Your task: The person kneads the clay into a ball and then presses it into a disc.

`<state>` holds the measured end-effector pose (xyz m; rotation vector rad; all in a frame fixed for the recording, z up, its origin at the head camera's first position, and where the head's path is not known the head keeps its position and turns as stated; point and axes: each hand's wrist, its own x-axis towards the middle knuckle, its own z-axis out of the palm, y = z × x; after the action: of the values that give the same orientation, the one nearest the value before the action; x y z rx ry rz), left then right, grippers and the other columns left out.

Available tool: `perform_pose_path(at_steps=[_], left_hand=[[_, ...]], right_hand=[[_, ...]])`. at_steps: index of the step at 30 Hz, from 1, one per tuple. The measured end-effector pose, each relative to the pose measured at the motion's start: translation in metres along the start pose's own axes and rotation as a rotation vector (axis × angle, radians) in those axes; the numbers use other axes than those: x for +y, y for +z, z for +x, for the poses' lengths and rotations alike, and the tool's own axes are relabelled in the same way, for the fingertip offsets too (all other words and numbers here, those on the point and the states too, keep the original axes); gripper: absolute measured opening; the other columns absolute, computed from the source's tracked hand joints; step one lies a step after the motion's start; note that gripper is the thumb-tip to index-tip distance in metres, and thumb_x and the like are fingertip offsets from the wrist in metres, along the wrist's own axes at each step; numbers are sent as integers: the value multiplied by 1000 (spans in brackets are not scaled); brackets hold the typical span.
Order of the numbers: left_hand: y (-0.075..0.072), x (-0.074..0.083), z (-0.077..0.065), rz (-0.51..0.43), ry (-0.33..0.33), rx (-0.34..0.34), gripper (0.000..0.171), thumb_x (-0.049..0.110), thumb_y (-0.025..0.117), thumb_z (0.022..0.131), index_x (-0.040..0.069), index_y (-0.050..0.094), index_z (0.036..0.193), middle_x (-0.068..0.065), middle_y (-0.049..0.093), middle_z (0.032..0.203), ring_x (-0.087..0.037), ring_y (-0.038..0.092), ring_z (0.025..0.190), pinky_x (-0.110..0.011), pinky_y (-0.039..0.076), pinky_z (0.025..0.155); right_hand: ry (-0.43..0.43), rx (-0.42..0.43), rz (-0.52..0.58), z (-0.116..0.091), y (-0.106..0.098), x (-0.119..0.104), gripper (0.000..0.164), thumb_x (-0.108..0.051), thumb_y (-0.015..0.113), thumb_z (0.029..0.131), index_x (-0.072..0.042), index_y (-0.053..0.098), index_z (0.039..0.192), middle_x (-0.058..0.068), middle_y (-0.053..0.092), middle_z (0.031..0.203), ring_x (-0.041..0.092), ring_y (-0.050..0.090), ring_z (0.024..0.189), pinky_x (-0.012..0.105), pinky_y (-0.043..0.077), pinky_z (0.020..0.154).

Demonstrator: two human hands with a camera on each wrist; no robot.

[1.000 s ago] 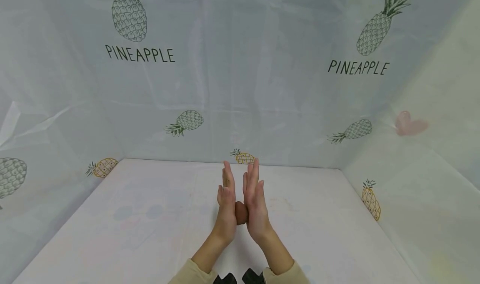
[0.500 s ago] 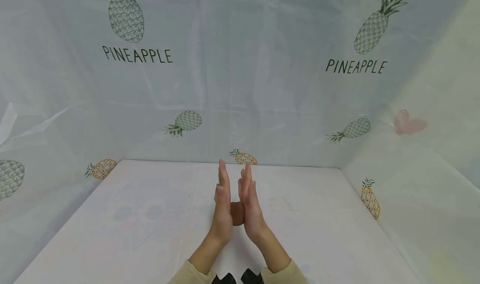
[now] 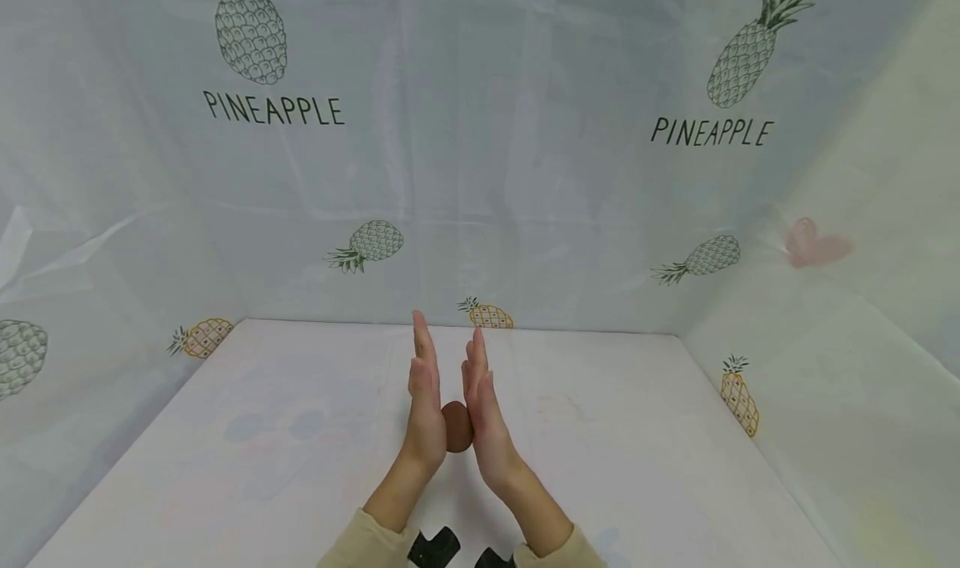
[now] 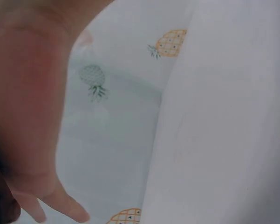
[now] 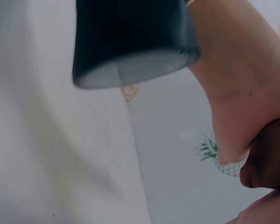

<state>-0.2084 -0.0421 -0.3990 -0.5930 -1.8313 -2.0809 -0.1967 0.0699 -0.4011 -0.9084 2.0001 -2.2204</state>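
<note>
A brown ball [image 3: 457,427], looking like modelling clay, is pressed between two upright palms in the head view. My left hand [image 3: 426,418] stands on its left with fingers straight, pointing up and forward. On its other side, my right hand [image 3: 487,430] faces it with straight fingers too, set slightly farther back. The palms cover the ball's two sides. Part of the brown ball [image 5: 270,156] shows at the right of the right wrist view, against a palm. Only a dark edge of the ball [image 4: 3,205] enters the left wrist view at lower left.
A white table [image 3: 300,468] lies under the hands. Pale sheeting [image 3: 480,134] printed with pineapples rises behind it and along both sides. Black wrist cameras [image 3: 435,547] sit near the beige sleeves [image 3: 367,543]; one black housing [image 5: 135,42] fills the top of the right wrist view.
Both hands and the ball have shifted left. The left hand has slid forward and the right hand back against each other. The ball's outline changed from squarish half a second ago to rounder now.
</note>
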Motion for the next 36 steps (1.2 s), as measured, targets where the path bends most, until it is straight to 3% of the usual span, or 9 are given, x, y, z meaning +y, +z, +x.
perform_pose_path(at_steps=[6, 11, 12, 13, 18, 19, 20, 32, 36], left_hand=[[4, -3, 0, -2, -22, -13, 63, 57, 2, 109, 41, -12, 168, 18, -18, 175, -10, -20, 160, -62, -16, 125], [11, -5, -4, -5, -37, -55, 64, 56, 0, 110, 37, -13, 169, 18, -18, 174, -7, -20, 159, -61, -16, 126], [12, -5, -5, -13, -45, -64, 64, 57, 0, 109, 37, -13, 169, 17, -18, 174, -11, 4, 162, -59, 0, 128], [14, -6, -6, -23, -51, -73, 65, 58, 0, 109, 37, -13, 169, 17, -18, 174, -12, 9, 160, -59, 5, 127], [21, -7, -12, -23, -58, -121, 63, 59, -1, 109, 40, -12, 168, 13, -18, 175, -20, 10, 161, -64, 5, 124], [22, -7, -13, -16, -55, -125, 62, 58, -1, 109, 40, -11, 168, 14, -17, 175, -16, -14, 161, -66, -10, 123], [23, -7, -13, -5, -50, -129, 62, 57, -2, 110, 40, -11, 168, 14, -16, 176, -15, -18, 161, -68, -15, 122], [33, -4, -22, 61, 48, -139, 62, 49, 2, 112, 31, -10, 170, 11, -15, 177, -16, -17, 163, -66, -19, 122], [32, -1, -23, 74, 64, -126, 63, 50, 2, 112, 31, -10, 170, 11, -15, 177, -18, -17, 163, -66, -19, 121]], right_hand=[[-73, 11, -24, -2, 1, -8, 64, -55, -3, 111, -31, -17, 169, -9, -17, 176, 28, -13, 164, 65, -13, 125], [-102, 42, -21, -3, -2, -14, 64, -55, -2, 111, -31, -17, 169, -13, -17, 176, 27, -14, 164, 65, -15, 125], [-105, 49, -26, -3, -3, -15, 64, -53, -2, 112, -31, -17, 169, -14, -17, 176, 28, -14, 164, 64, -15, 125], [-106, 57, -29, -3, -5, -15, 63, -53, -2, 112, -31, -17, 169, -14, -18, 176, 27, -14, 164, 64, -15, 125], [-99, 116, -26, -2, -14, -18, 61, -54, -1, 112, -38, -13, 169, -16, -15, 176, 25, -11, 164, 62, -13, 127], [-95, 126, -23, -1, -16, -19, 60, -55, 0, 112, -39, -12, 169, -16, -14, 176, 24, -11, 164, 62, -13, 127], [-94, 133, -19, -1, -17, -19, 60, -54, 1, 112, -40, -12, 169, -16, -14, 176, 24, -10, 164, 63, -13, 127], [-89, 194, -22, 3, -26, -13, 60, -52, 4, 113, -39, -9, 170, -16, -11, 176, 23, -10, 164, 66, -12, 126], [-93, 170, -10, 3, -24, -9, 62, -50, 3, 113, -32, -12, 170, -15, -14, 176, 24, -9, 164, 62, -11, 128]])
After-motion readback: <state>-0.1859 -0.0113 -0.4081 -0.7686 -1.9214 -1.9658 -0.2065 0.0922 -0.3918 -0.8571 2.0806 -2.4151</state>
